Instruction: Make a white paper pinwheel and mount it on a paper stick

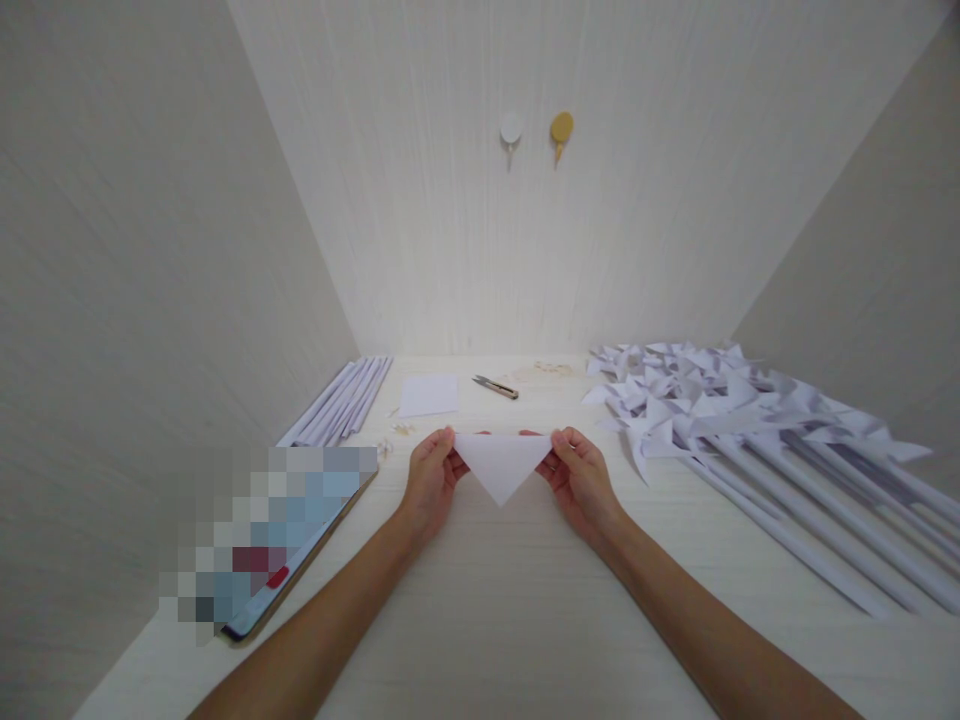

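A white sheet of paper (501,465), folded into a triangle, is stretched between my two hands with its point toward me and its long edge away. My left hand (433,482) pinches the left corner between thumb and fingers. At the right corner my right hand (583,482) grips in the same way. Some fingertips show behind the long edge. Beyond the hands lie a square stack of white paper (429,395) and a pair of thread snips (496,387), both flat on the table.
White paper pinwheels (697,395) on rolled paper sticks (817,520) are heaped at right. Rolled paper tubes (349,400) lie at back left, a partly blurred phone-like device (300,545) nearer. Small pale bits (553,369) dot the table (502,620). Two hooks (562,127) hang on the wall.
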Available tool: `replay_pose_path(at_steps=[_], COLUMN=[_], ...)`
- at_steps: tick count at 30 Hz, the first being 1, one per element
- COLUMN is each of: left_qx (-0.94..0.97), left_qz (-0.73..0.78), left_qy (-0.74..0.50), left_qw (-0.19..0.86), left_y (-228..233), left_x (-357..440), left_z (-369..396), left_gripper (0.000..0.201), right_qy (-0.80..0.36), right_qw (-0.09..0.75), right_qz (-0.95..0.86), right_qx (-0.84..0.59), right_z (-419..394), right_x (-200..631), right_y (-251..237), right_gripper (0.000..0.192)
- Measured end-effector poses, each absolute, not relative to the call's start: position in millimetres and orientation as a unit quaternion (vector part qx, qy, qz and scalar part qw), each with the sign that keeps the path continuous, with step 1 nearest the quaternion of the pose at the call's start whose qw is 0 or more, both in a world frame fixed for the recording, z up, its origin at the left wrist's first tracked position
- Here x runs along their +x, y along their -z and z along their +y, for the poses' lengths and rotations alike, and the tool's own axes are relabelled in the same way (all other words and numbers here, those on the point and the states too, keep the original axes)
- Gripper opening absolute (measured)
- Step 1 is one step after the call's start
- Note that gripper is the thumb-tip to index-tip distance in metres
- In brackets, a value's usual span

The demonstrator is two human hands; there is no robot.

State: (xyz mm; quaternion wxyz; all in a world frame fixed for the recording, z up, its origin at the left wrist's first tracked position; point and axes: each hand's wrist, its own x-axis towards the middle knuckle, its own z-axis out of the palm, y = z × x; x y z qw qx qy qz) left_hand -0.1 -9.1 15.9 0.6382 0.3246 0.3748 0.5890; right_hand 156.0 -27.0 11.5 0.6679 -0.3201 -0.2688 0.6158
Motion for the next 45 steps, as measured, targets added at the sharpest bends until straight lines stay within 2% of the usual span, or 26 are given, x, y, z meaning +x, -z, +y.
replay_pose_path(at_steps=[5, 21, 30, 39, 45], left_qx=[0.308, 0.242, 0.301, 0.289, 0.280], left_qz=[0.380, 0.366, 0.341, 0.309, 0.292], left_qy=[-0.576, -0.546, -0.536, -0.507, -0.484], left_qw=[0.654, 0.714, 0.711, 0.751, 0.776], left_y=[-17.1, -24.2, -17.2, -21.0, -21.2], left_x=[-1.5, 0.2, -5.6, -1.1, -0.4], left_z=[-7.9, -9.4, -5.0, -9.7, -12.1], left_gripper=[0.013, 0.022, 0.024, 0.028, 0.022], right_qy=[-0.629, -0.700, -0.694, -0.710, -0.736], right_qw=[0.662, 0.622, 0.612, 0.594, 0.571], right_qz=[-0.260, -0.230, -0.258, -0.257, -0.260], right_qx=[-0.313, -0.265, -0.278, -0.276, -0.255], right_z=[-26.6, -28.5, -26.9, -29.7, -31.8], right_x=[157.6, 158.1, 161.6, 159.6, 158.7], right_y=[-11.1, -11.3, -11.1, -11.9, -14.5], right_gripper=[0.033, 0.025, 0.023, 0.020, 0.022])
